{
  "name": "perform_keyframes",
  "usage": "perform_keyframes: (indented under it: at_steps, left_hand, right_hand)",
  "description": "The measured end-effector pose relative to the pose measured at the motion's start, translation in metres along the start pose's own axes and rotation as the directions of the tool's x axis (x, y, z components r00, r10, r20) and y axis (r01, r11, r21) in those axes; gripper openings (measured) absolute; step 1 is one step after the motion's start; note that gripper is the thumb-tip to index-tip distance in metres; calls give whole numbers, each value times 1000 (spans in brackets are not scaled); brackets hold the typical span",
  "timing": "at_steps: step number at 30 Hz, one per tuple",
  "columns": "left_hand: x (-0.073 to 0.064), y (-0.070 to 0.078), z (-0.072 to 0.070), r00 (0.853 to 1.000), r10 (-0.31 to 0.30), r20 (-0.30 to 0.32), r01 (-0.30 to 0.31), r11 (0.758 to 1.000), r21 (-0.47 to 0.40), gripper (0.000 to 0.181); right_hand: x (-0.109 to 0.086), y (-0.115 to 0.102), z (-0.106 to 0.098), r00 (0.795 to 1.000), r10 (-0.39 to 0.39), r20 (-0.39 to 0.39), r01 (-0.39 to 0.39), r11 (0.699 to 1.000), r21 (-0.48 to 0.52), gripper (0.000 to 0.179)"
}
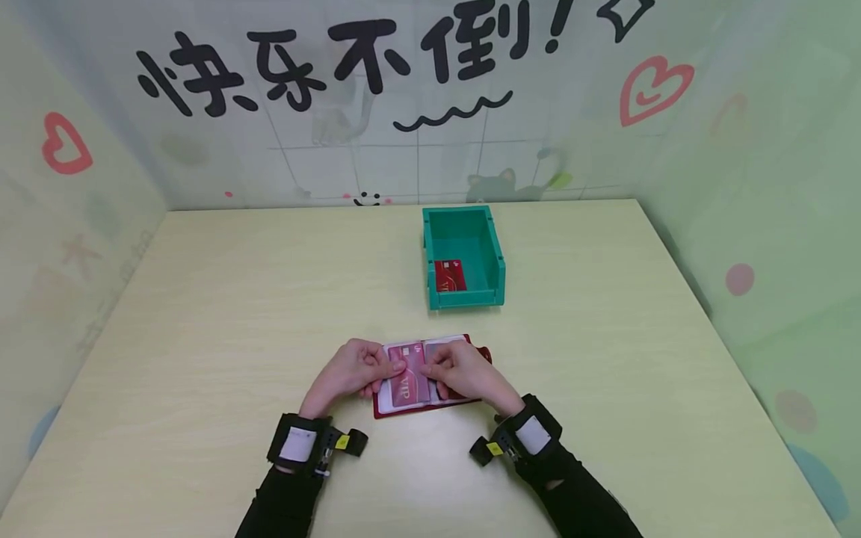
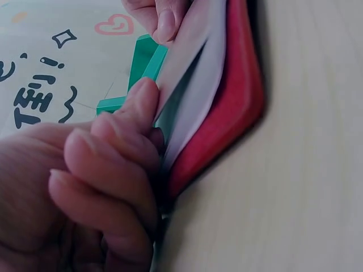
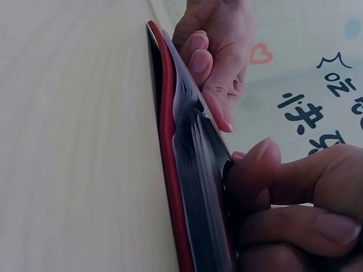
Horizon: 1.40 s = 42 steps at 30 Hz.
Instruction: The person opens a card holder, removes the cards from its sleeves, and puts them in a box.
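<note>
An open card holder (image 1: 383,409) with a red cover and clear sleeve pages lies on the table. A pinkish-red VIP card (image 1: 409,385) shows on its left page. My left hand (image 1: 363,368) pinches the left edge of that page, with the thumb over the card. From the other side my right hand (image 1: 464,368) pinches near the fold, at the card's right edge. The left wrist view shows a gap between the sleeve page (image 2: 195,96) and the layer beneath. Stacked pages (image 3: 207,187) stand against the right fingers in the right wrist view. My right fingers hide part of the right page.
Beyond the card holder stands a green open-front bin (image 1: 466,299), with a red card (image 1: 450,276) inside at its front left. The pale table (image 1: 235,314) meets printed panels (image 1: 760,224) at the back and both sides.
</note>
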State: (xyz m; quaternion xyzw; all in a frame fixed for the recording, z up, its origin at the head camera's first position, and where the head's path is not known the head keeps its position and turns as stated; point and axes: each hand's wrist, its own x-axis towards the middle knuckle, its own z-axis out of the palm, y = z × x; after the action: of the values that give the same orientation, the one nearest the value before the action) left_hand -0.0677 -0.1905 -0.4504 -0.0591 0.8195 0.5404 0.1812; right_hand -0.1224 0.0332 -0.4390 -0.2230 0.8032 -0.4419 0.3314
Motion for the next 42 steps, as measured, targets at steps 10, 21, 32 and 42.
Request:
perform_keyframes:
  at_steps: [10,21,32,42]
  left_hand:
    - [2,2,-1,1000,15,17,-15,1000,-17,27]
    - [0,2,-2,999,36,29,-35,999,-24,23]
    - [-1,1,1,1000,5,23,-4,1000,-18,21]
    - [-1,1,3,1000,1,4,-1,1000,-7,21]
  right_hand:
    - [-1,2,-5,1000,-20,9,20,999,27,19]
    - [1,3,-5,998,-6,-56,6,1000,-11,24]
    - [-8,8,-18,998,3,-66,2,996,86,20]
    - [-8,5,-43,985,-49,-163,66,993,101,23]
